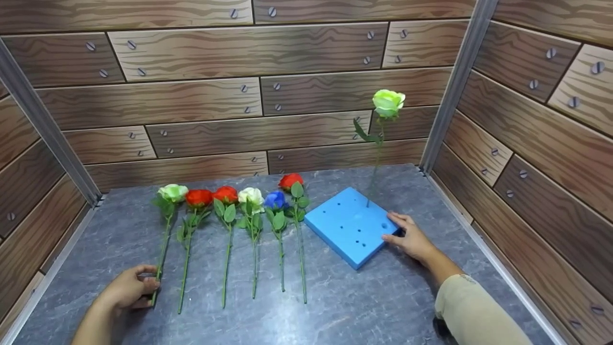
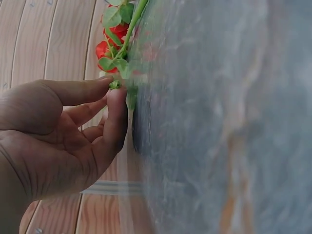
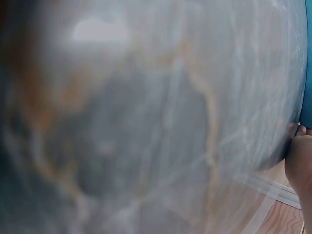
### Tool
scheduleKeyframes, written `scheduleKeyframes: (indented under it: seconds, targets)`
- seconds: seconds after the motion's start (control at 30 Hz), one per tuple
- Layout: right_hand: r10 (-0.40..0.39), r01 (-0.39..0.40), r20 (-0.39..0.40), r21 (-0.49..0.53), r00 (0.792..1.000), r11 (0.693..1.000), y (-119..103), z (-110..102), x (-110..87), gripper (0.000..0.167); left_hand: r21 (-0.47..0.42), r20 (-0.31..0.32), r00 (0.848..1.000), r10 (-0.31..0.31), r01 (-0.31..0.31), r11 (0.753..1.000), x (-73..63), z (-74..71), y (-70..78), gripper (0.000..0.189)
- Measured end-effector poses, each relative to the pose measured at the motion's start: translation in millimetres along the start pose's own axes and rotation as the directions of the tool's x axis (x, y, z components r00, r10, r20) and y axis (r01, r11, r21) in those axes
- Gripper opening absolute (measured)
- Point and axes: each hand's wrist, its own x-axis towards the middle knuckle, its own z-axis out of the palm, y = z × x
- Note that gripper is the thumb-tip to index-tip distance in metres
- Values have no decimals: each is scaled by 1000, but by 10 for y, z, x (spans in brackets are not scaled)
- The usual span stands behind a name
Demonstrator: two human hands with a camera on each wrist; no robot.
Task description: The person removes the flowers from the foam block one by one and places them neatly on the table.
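Observation:
My left hand (image 1: 127, 287) pinches the lower stem of a pale green-white artificial rose (image 1: 172, 192), the leftmost one lying on the table. In the left wrist view, the green stem end (image 2: 115, 85) shows between thumb and forefinger. My right hand (image 1: 414, 242) holds the right corner of a blue block (image 1: 330, 239) with several holes, thumb and fingers spread along its edges. A light green rose (image 1: 388, 103) stands upright in that block. In the right wrist view only part of the right hand (image 3: 300, 161) shows, beside the block's blue edge (image 3: 308, 73).
Right of the held rose lie two red roses (image 1: 198, 197) (image 1: 225, 194), a white rose (image 1: 251, 197), a blue rose (image 1: 275, 200) and another red rose (image 1: 291, 181), stems toward me. Wood-patterned walls (image 1: 206, 100) enclose the grey marbled table (image 1: 230, 330).

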Motion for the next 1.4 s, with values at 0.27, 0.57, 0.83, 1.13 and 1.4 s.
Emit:
scheduleKeyframes:
  seconds: [0.27,0.57,0.83,1.13,1.4]
  targets:
    - [0,0,3,-3,1000,1000,-9,3,4,84,-55,-1,1000,7,-7,998,19,-37,-67,66]
    - [-1,1,-1,-18,1000,1000,-3,-6,8,85,22,-33,999,21,-21,1000,15,-12,-30,57]
    - [12,-12,1,-17,1000,1000,24,-20,12,85,67,-60,996,64,-60,996,-8,33,11,48]
    - [0,0,-1,-22,1000,1000,25,-12,11,84,106,-124,983,133,-120,987,17,40,52,31]
    - [6,-6,0,-39,1000,999,35,-19,15,86,136,-122,971,205,-188,973,-18,108,265,41]
